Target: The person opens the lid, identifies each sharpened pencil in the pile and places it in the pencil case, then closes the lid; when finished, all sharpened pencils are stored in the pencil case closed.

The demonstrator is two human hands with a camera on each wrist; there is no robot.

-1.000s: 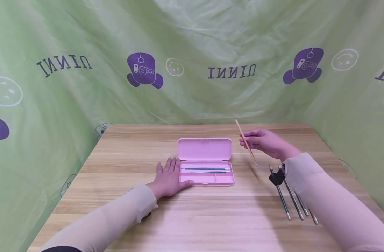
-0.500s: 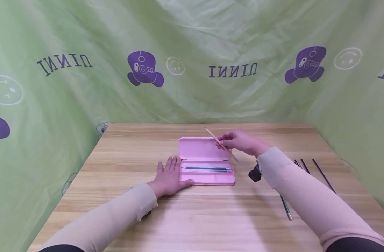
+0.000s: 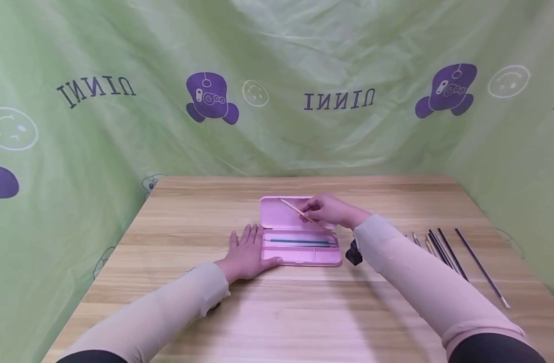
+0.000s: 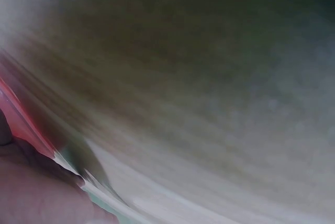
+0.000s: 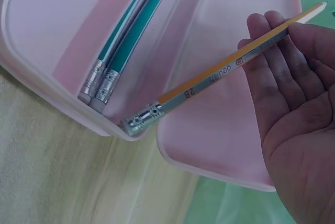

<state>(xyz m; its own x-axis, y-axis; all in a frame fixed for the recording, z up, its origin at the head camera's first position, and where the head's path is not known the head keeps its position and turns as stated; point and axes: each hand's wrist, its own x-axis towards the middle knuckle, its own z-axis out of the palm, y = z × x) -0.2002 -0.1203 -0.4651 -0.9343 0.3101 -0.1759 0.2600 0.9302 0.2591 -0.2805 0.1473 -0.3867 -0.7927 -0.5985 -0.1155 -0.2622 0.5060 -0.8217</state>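
Right hand [image 3: 328, 210] has carried pencil [image 3: 299, 213] over pink case [image 3: 304, 254].

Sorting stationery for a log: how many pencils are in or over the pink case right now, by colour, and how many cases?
Teal pencils lying in the case tray: 2
Orange 2B pencil held in the right hand, its eraser end at the tray rim: 1
Pink pencil case, lid open: 1
Total: 4

pink case [image 3: 299, 254], yellow pencil [image 5: 220, 72]
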